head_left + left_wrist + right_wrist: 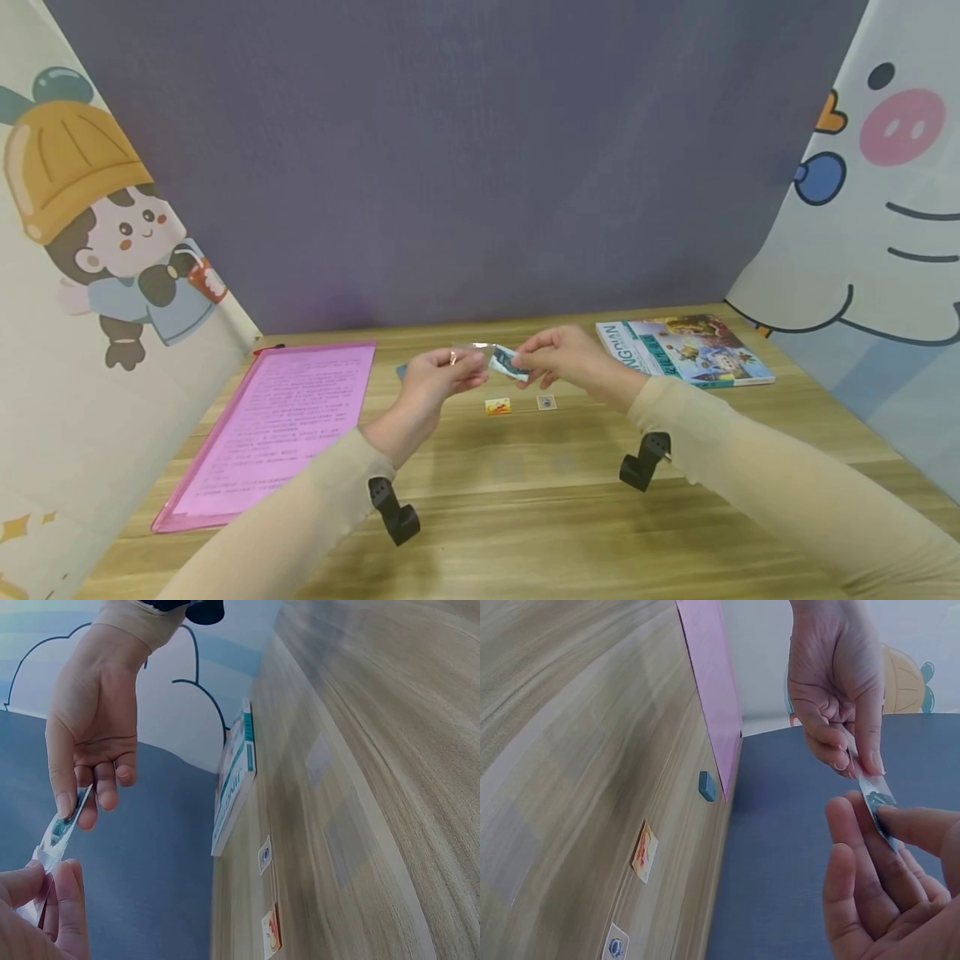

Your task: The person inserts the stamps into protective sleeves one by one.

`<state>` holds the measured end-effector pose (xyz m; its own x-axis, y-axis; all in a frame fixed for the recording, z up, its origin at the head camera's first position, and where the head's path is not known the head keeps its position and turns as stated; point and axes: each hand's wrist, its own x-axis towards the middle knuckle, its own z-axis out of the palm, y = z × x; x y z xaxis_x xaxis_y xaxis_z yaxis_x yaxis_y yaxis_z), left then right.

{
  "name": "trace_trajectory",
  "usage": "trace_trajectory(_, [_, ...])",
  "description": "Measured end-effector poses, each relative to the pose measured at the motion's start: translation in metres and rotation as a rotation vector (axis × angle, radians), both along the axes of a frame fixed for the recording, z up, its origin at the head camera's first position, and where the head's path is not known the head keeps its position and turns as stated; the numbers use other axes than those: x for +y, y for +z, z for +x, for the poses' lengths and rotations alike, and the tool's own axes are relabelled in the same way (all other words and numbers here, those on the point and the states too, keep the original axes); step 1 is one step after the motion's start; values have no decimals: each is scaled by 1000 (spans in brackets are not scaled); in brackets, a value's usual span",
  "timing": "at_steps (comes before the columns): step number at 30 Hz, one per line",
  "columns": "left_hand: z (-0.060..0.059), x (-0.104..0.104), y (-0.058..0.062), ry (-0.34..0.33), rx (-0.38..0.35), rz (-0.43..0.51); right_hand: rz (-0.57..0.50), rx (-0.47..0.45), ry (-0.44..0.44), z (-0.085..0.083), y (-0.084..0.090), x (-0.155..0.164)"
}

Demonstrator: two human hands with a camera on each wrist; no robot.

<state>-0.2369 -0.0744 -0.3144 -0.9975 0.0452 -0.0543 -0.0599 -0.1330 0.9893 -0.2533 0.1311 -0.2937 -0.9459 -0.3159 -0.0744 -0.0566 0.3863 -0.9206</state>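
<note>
Between the two hands is a small teal-and-white picture stamp (508,363), with clear plastic film (474,345) at its left end. Whether the stamp lies inside the film or against it, I cannot tell. My left hand (442,379) pinches the film end between thumb and fingers. At the other end, the thumb and index finger of my right hand (566,358) pinch the stamp. Both hands are raised above the wooden table (480,533). Below them lie an orange-and-yellow stamp (497,407) and a pale stamp with a blue motif (547,402).
A pink folder (277,425) with printed sheets lies at left. At back right is a picture book (686,350). One small blue block (707,786) sits near the folder, mostly behind my left hand in the head view. Faint pale rectangles (349,836) show on the table.
</note>
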Motion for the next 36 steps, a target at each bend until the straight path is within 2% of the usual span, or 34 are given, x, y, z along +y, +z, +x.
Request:
trace_trajectory(7, [0, 1, 0, 14, 11, 0, 12, 26, 19, -2, 0, 0])
trace_trajectory(17, [0, 1, 0, -33, 35, 12, 65, 44, 52, 1, 7, -3])
trace_trajectory(36, [1, 5, 0, -39, 53, 21, 80, 81, 66, -4, 12, -6])
